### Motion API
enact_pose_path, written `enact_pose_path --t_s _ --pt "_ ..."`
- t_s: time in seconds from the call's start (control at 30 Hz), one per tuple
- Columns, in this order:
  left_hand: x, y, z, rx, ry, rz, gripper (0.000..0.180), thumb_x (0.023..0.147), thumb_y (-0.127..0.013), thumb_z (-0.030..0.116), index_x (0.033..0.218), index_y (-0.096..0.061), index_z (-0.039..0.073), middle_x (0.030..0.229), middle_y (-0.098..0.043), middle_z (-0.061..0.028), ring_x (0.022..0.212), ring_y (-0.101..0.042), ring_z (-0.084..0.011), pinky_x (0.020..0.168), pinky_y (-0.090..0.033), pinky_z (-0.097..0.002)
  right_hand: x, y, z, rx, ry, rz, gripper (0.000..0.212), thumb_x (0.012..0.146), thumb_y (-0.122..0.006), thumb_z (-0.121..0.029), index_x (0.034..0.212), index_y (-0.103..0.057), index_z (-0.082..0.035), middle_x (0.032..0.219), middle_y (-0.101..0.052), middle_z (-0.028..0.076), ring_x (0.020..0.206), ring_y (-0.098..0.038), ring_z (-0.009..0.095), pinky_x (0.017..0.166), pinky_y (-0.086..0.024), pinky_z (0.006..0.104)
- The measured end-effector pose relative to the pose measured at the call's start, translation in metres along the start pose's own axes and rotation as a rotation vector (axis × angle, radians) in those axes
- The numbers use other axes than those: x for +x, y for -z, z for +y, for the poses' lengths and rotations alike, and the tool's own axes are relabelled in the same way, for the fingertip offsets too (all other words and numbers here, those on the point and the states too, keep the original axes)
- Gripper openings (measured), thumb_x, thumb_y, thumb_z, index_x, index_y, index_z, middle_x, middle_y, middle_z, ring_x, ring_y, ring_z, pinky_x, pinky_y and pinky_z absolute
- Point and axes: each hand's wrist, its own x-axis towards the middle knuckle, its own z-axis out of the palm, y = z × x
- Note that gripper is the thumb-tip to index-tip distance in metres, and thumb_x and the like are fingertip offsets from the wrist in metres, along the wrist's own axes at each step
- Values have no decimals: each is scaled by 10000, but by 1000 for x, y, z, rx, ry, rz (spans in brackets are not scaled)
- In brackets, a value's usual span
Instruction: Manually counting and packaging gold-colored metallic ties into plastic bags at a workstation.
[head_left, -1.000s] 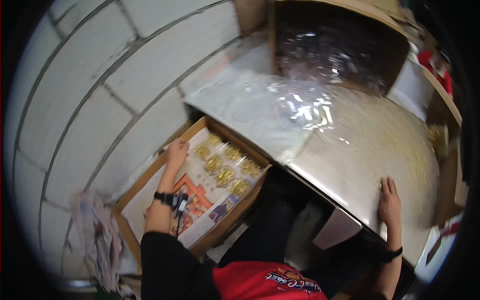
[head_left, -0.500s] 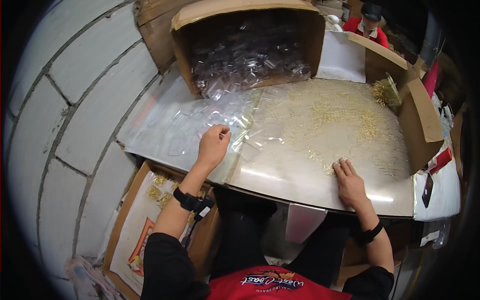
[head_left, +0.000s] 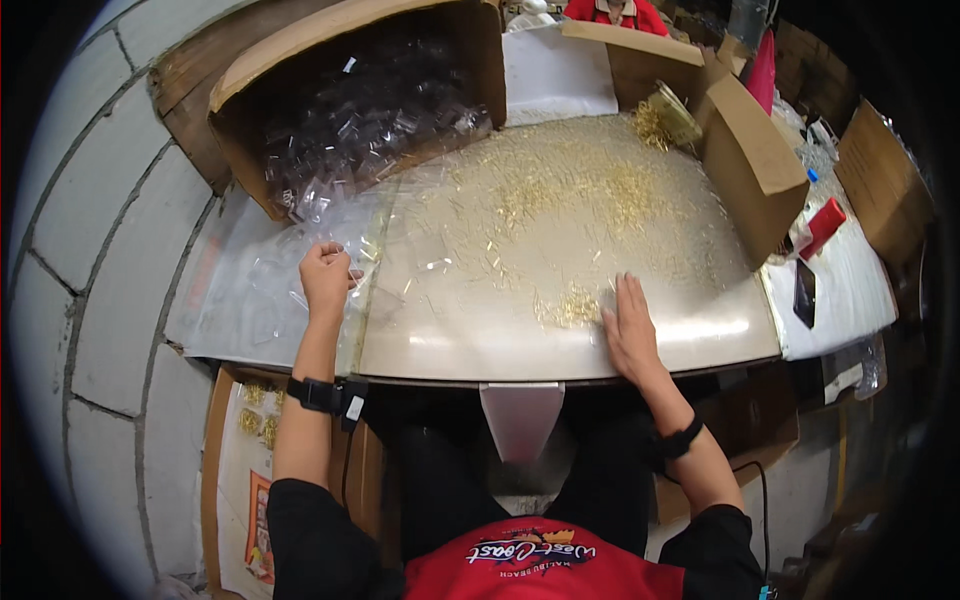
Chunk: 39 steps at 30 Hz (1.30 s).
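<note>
My left hand [head_left: 328, 280] is closed in a pinch above the left part of the table, beside scattered clear plastic pieces [head_left: 270, 268]. What it holds, if anything, I cannot make out. Near the table's front edge, my right hand [head_left: 630, 328] rests on the smooth metal-like tabletop [head_left: 470, 335], fingers stretched out and side by side. A small heap of thin gold-coloured metal pieces [head_left: 572, 307] lies just left of its fingers. More such gold pieces [head_left: 625, 195] spread over the far part of the surface.
A big cardboard box [head_left: 235, 150] on its side holds many clear plastic pieces. Cardboard walls [head_left: 755, 165] edge the right, with a tipped container [head_left: 675, 115] spilling gold pieces. A phone [head_left: 804, 293] and red roll [head_left: 822, 228] lie beyond. Below left stands a carton [head_left: 213, 480]. Someone in red [head_left: 640, 15] sits opposite.
The view has swung rightward. My right hand has gone from spread fingers to straight, close-set ones, and the gold heap beside it looks fuller. My left hand stays closed near the plastic pieces.
</note>
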Motion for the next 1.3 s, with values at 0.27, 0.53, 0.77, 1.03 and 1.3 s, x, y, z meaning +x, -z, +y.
enact_pose_path --t_s 0.27,0.53,0.77,1.03,1.3 --pt "-189 -3 -3 -39 68 -402 253 773 -551 10 1016 -582 -51 725 -549 -33 546 -540 -100 493 -462 -227 45 -62 -94 -101 -35 -82 714 892 -479 -436 1441 -209 -69 1485 -166 231 1375 -152 392 1119 -157 451" --pt "-329 96 -74 121 103 -733 93 695 -640 -53 755 -631 18 843 -637 -29 718 -575 -75 650 -474 -212 63 -85 -149 -216 54 -171 684 900 -428 -478 1448 -222 -125 1504 -164 171 1377 -155 381 1111 -153 486" --pt "-366 128 -78 -935 865 -1017 276 887 -564 55 1153 -560 -23 1254 -511 -157 1174 -510 -242 866 -469 -269 55 -94 -101 -233 319 -302 526 929 -402 -342 1404 -326 -128 1478 -241 168 1367 -199 367 1114 -189 428" --pt "-317 96 -141 -416 895 -902 449 971 -383 385 1228 -464 25 1187 -562 -186 963 -644 -298 567 -571 -318 39 -43 -59 533 35 -158 533 910 -491 -334 1376 -386 -97 1424 -361 172 1298 -369 324 1079 -277 376" --pt "-341 4 -152 -249 928 -942 508 967 -314 374 1245 -450 -29 1107 -608 -187 799 -675 -341 571 -575 -332 -54 -92 -122 -142 244 -87 441 880 -448 -153 1284 -449 24 1381 -386 221 1319 -322 339 1071 -285 418"
